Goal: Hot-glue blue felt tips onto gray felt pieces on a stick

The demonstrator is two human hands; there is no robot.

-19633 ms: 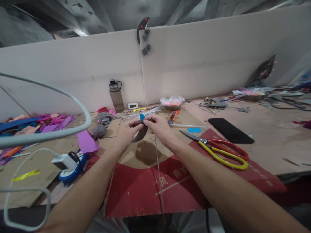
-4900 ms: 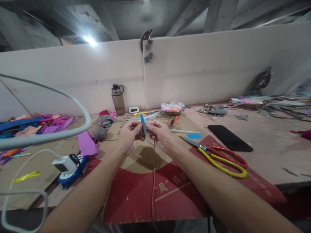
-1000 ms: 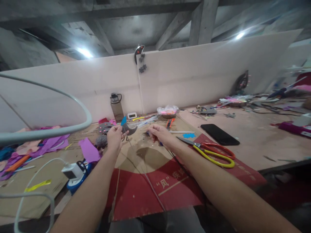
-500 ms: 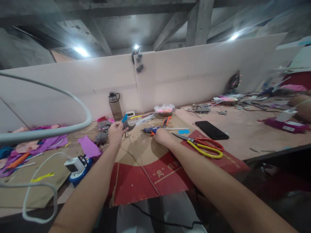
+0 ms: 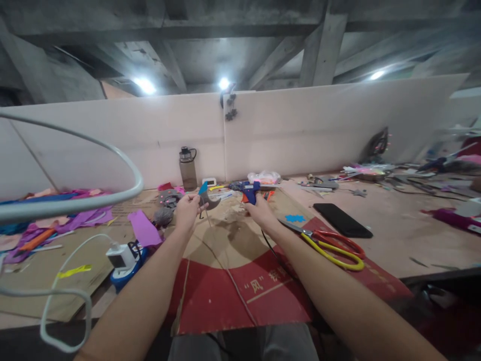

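Observation:
My left hand (image 5: pixel 188 210) pinches a small grey curved piece (image 5: pixel 211 201) with a blue pointed piece (image 5: pixel 203 188) at its top. A thin cord (image 5: pixel 235 283) runs down from near that hand across the cardboard. My right hand (image 5: pixel 260 209) is wrapped round the handle of a blue hot glue gun (image 5: pixel 249 190), whose nozzle points left toward the grey piece without touching it. A dark cable trails from below my right wrist. Near my right forearm lie a blue jagged-edged cutout (image 5: pixel 295 218) and scissors (image 5: pixel 332 244) with red and yellow handles.
Red-and-tan cardboard (image 5: pixel 240 301) covers the table before me. A black phone (image 5: pixel 341 219) lies at right. A bottle (image 5: pixel 187 169) stands by the partition. Purple scraps (image 5: pixel 145 228) and a plugged-in charger (image 5: pixel 122 256) are at left. A pale bent tube (image 5: pixel 75 206) crosses the near left.
My right hand has lifted the glue gun off the cardboard and upright. The left hand still holds the grey and blue piece. The whole view has shifted slightly.

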